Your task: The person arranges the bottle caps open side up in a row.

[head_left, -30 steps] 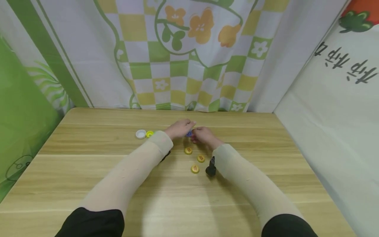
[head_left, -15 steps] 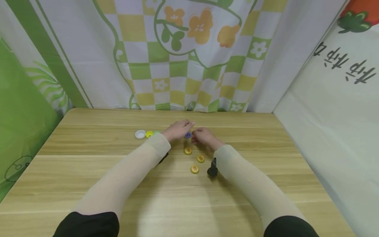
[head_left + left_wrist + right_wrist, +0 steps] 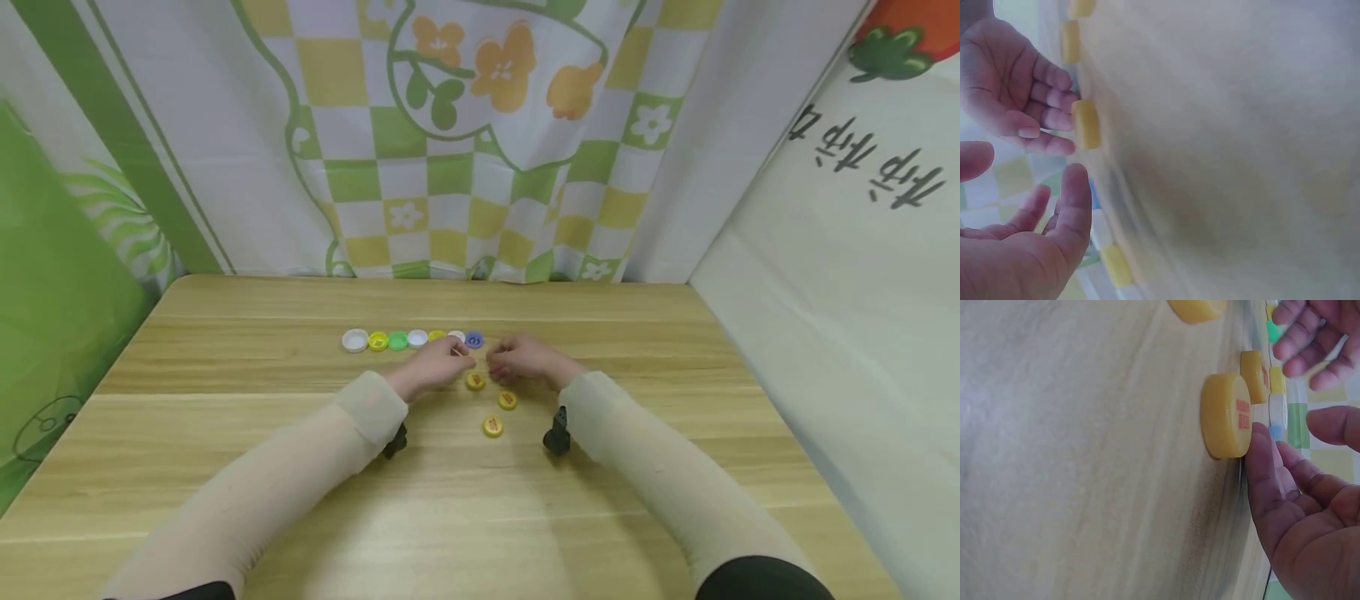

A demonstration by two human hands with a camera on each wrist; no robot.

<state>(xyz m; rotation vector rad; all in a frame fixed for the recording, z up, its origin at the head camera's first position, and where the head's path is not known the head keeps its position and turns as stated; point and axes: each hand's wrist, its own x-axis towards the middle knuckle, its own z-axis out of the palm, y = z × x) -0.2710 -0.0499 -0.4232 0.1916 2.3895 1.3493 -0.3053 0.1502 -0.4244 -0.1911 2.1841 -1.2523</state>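
On the wooden table a row of bottle caps runs sideways: a large white cap (image 3: 356, 340), a yellow cap (image 3: 378, 341), a green cap (image 3: 397, 340), others partly covered by a hand, and a blue cap (image 3: 474, 339) at the right end. My left hand (image 3: 435, 362) is just in front of the row, fingers loose and holding nothing. Facing it, my right hand (image 3: 528, 358) has relaxed fingers near the loose yellow caps. Closest to both hands lies one printed yellow cap (image 3: 475, 381); a second yellow cap (image 3: 1229, 415) stands out large beside my right fingertips in the right wrist view.
A third loose yellow cap (image 3: 492, 426) lies nearer to me on the table (image 3: 450, 517). A checked, flowered curtain (image 3: 480, 192) hangs behind the far edge. White cloth (image 3: 847, 275) borders the right side, green cloth (image 3: 60, 275) the left.
My left hand has drawn back toward me and left from the row's end, uncovering more caps, including the blue one. My right hand has shifted slightly right and nearer.
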